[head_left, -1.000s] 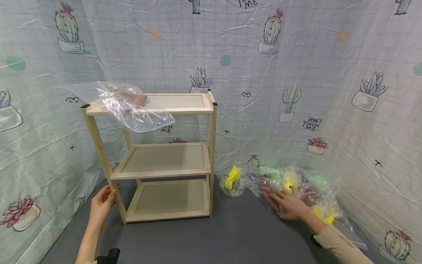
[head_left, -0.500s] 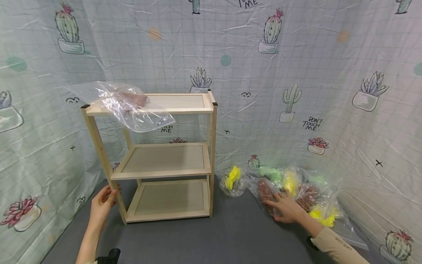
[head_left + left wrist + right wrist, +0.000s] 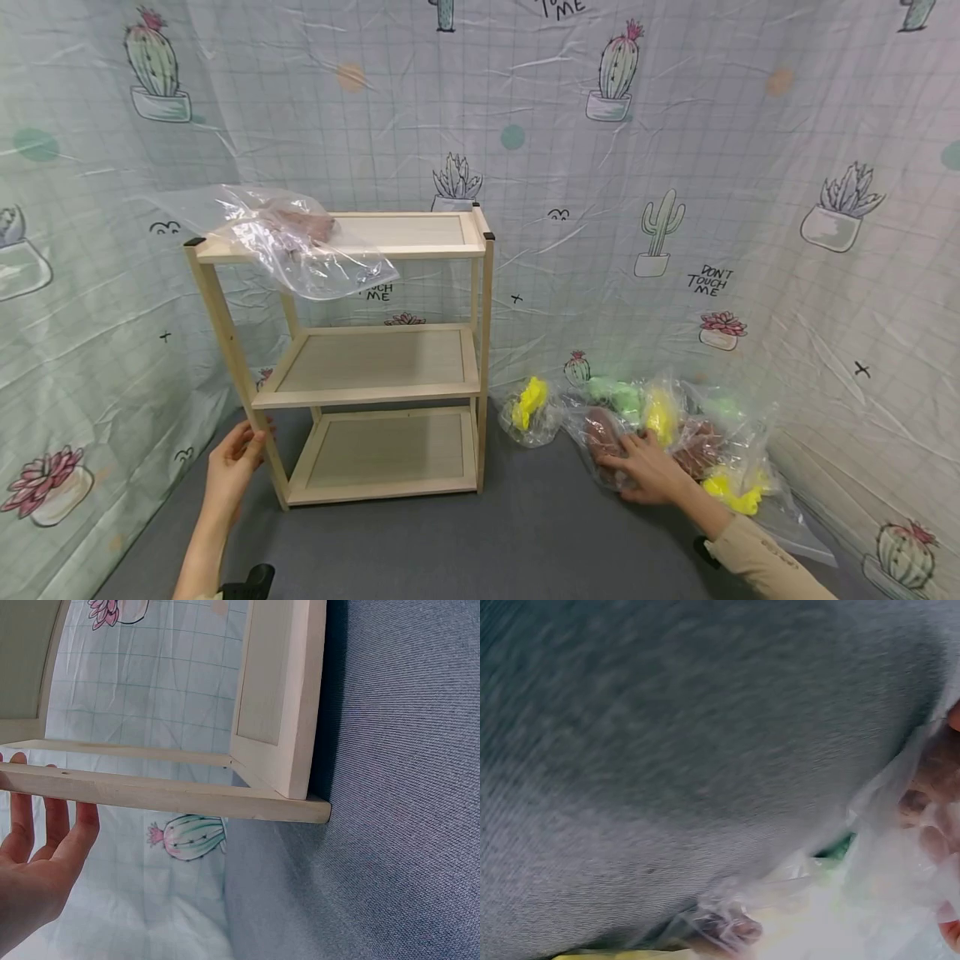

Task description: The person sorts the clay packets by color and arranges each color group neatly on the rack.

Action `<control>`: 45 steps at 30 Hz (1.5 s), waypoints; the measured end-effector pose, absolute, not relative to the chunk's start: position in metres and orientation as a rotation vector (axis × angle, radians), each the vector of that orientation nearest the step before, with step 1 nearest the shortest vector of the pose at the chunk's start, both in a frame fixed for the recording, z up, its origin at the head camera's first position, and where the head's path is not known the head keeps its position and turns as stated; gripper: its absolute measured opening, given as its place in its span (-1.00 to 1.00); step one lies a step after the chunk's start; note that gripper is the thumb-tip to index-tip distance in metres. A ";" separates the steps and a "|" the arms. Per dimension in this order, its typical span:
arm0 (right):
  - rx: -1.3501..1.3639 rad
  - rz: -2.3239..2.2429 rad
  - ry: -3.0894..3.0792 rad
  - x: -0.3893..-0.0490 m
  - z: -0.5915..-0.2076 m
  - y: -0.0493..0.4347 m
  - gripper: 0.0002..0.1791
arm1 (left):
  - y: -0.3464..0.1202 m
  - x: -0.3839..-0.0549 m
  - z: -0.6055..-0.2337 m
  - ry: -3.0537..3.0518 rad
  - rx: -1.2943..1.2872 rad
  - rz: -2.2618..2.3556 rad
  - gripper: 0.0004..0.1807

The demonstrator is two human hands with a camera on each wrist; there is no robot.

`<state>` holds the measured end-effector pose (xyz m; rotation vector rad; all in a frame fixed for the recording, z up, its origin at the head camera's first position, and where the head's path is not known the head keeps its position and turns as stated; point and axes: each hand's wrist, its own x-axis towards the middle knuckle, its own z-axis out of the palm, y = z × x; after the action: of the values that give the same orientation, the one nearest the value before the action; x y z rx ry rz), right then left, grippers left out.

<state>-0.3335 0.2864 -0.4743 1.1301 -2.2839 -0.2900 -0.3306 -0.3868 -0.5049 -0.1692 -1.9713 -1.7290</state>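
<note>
My left hand (image 3: pixel 234 467) grips the lower front-left post of a three-tier wooden shelf (image 3: pixel 367 392). In the left wrist view, its fingers (image 3: pixel 64 838) pass behind the post (image 3: pixel 142 787). My right hand (image 3: pixel 651 471) rests with spread fingers on a reddish-brown lumpy thing in a clear plastic bag (image 3: pixel 602 433). The right wrist view catches fingertips (image 3: pixel 952 930) at its edge, against crinkled film and the brown thing (image 3: pixel 937 769); their hold is mostly out of frame. Another bagged brown thing (image 3: pixel 300 223) lies on the top tier, its film hanging over the front.
Right of the shelf sits a bagged yellow thing (image 3: pixel 529 404). Around my right hand lie more clear bags with green (image 3: pixel 618 396), yellow (image 3: pixel 660 415) and brown (image 3: pixel 699 446) contents. Dark grey cloth (image 3: pixel 517 542) covers the surface. A cactus-print curtain (image 3: pixel 570 158) surrounds it.
My right hand has shifted slightly left and nearer over the bagged brown thing, uncovering more of the yellow things beside it. The left hand and shelf have stayed put.
</note>
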 end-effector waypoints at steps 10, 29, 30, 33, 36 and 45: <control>1.178 -0.268 -2.128 -0.334 -0.472 0.275 -0.29 | -0.389 -0.332 -0.510 -1.958 -0.150 -1.735 -0.61; 1.116 -0.242 -1.916 -0.327 -0.459 0.262 -0.55 | -0.376 -0.322 -0.491 -2.013 -0.114 -1.712 -0.57; 1.122 -0.246 -1.909 -0.326 -0.457 0.261 -0.56 | -0.384 -0.331 -0.503 -1.964 -0.177 -1.751 -0.59; 1.147 -0.254 -1.879 -0.320 -0.447 0.258 -0.57 | -0.379 -0.322 -0.493 -1.945 -0.219 -1.803 -0.61; 1.171 -0.283 -1.865 -0.315 -0.435 0.255 -0.56 | -0.373 -0.317 -0.487 -1.893 -0.262 -1.825 -0.65; 1.197 -0.358 -1.890 -0.302 -0.395 0.249 -0.50 | -0.341 -0.287 -0.448 -2.021 -0.086 -1.693 -0.58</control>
<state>-0.3021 0.2485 -0.3950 1.1971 -1.8897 -0.3581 -0.2868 -0.3414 -0.4482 -0.0864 -2.0211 -1.6935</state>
